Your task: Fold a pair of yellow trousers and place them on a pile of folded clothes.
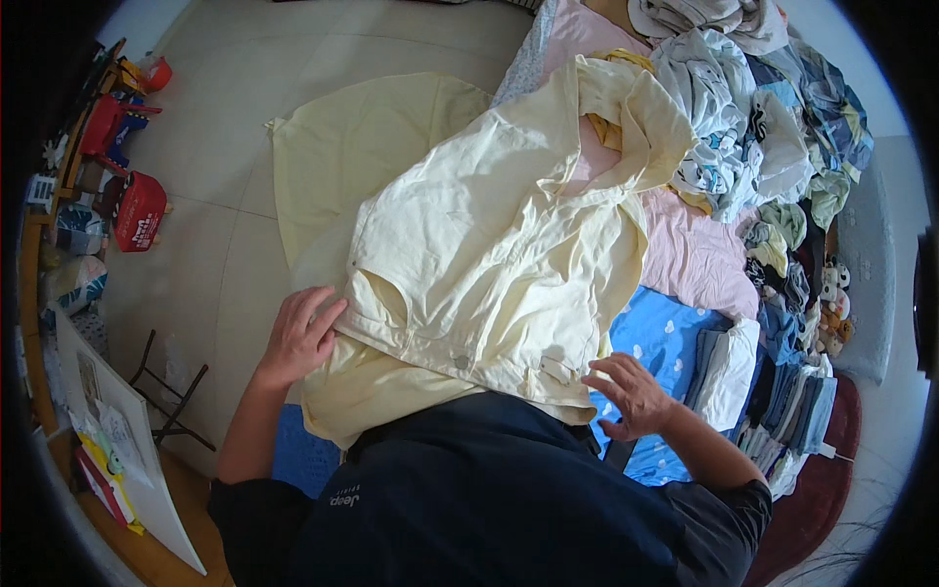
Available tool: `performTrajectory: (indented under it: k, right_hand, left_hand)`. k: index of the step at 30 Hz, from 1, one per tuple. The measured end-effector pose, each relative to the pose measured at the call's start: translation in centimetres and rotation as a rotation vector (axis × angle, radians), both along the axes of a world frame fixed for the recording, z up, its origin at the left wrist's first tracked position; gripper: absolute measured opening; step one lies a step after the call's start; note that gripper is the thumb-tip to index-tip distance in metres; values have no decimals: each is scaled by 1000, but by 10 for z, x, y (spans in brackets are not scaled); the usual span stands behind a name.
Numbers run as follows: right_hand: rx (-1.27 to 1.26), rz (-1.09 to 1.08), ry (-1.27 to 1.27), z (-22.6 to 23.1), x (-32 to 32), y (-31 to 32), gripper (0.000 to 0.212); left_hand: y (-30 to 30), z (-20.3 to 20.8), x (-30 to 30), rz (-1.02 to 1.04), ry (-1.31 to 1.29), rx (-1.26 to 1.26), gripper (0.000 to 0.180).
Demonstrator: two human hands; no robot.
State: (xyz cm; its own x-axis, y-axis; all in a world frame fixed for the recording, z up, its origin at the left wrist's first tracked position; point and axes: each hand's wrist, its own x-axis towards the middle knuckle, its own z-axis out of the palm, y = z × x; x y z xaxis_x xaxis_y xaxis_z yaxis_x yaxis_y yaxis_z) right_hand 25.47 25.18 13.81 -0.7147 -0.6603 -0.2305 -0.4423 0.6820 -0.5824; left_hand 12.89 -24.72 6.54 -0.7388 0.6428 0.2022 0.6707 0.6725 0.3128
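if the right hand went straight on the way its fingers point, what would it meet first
Most likely the waistband of the cream trousers, right by the fingers of the right hand; whether they already touch is unclear.

Observed: a single wide fisheye view, taken from the wearer's head and facing steeply down past the chest. The dark T-shirt (489,494) stands nearest the lens, filling the near centre. Both forearms (249,426) enter from the near side. The view's middle falls on the cream trousers (450,245), a little farther off. Coverage extends left to a red chair (142,212), far to the tiled floor (210,127), right to heaped clothes (719,117). Straight edges bow toward the dark rim.
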Motion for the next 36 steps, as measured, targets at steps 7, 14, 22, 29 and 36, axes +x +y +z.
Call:
performTrajectory:
  k: [7,14,22,29,36]
  right_hand:
    - [-72,-48,82,-10,12,-11,74]
    - [-123,-151,-24,11,8,-25,57]
    - [223,-431,-102,-8,19,-36,31]
    - [-59,-818,-215,57,-38,-3,29]
    - [-794,-999,-501,67,-96,12,14]
  left_hand:
    - [11,-12,-20,-183,27,40,48]
    - [15,-12,-9,51,-262,236,37]
    - [15,-9,-15,403,-385,469,20]
    - [26,62,-46,397,-432,579,17]
    - [23,79,-113,293,-760,566,5]
